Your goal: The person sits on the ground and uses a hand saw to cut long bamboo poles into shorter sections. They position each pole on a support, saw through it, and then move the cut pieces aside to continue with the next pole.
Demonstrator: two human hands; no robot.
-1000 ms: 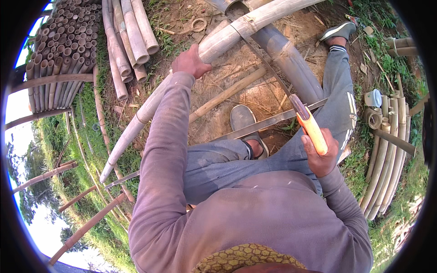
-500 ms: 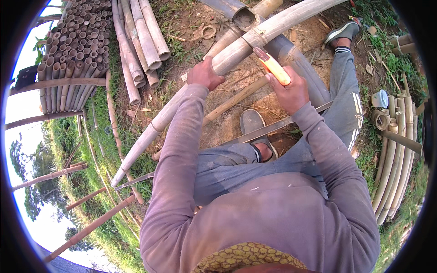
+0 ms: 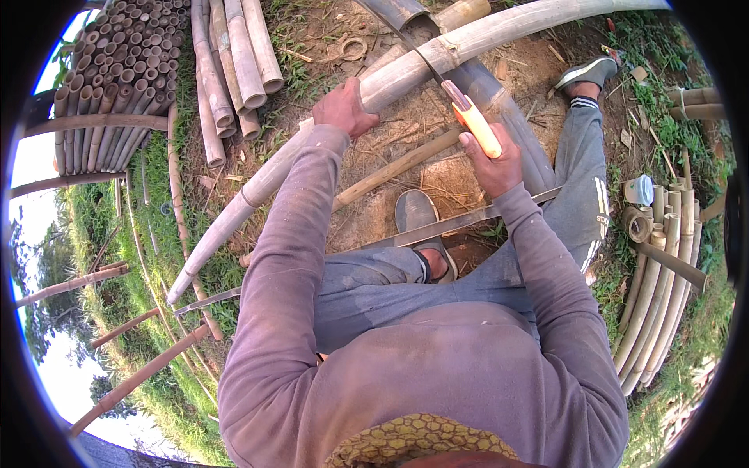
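Observation:
A long pale bamboo pole slants from the lower left to the upper right. My left hand is closed over it left of the middle, thumb pointing right. In my right hand is a handsaw, gripped by its orange-yellow handle. The dark saw blade lies across the top of the pole and reaches past its far side. Beneath the pole runs a thicker grey bamboo pole; a thinner bamboo stick lies nearer me.
Stacked bamboo pieces show their cut ends at the far left, beside several loose poles. A flat strip crosses over my legs. On the right stand more bamboo poles and a small white tub.
The saw blade now lies over the pole with much more of it showing beyond; before, only a short piece showed near the handle. My left hand keeps its hold. The view has shifted slightly.

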